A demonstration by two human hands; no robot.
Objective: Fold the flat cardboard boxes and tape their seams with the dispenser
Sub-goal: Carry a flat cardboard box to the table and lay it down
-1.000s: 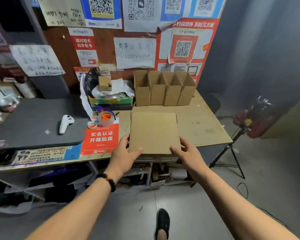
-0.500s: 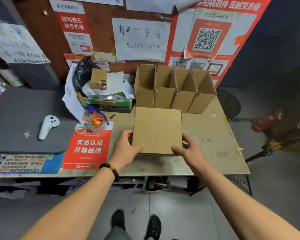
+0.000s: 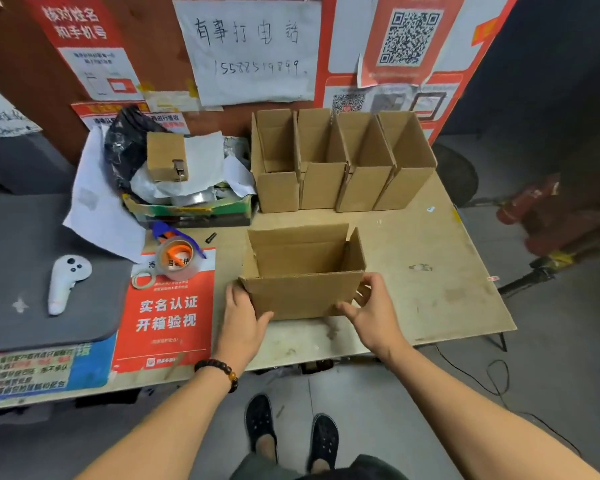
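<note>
Two bare hands hold one cardboard box point(image 3: 303, 271) between them on a worn tan table point(image 3: 430, 271), seen from a head-worn camera looking down. It stands opened into a rectangular tube with its top flaps up, near the table's front edge. The left hand point(image 3: 241, 320) grasps the box's near left corner, thumb across the front panel. The right hand point(image 3: 371, 310) grasps the near right corner, fingers curled around the right side and thumb at the bottom front edge. So the box sits between the two grips, just beyond both palms. Behind it, against the poster-covered wall, stand four opened boxes point(image 3: 340, 161) in a touching row. To the left, a tape dispenser point(image 3: 175, 254) with clear tape and an orange core rests on a red notice point(image 3: 167, 306), well apart from both hands.
</note>
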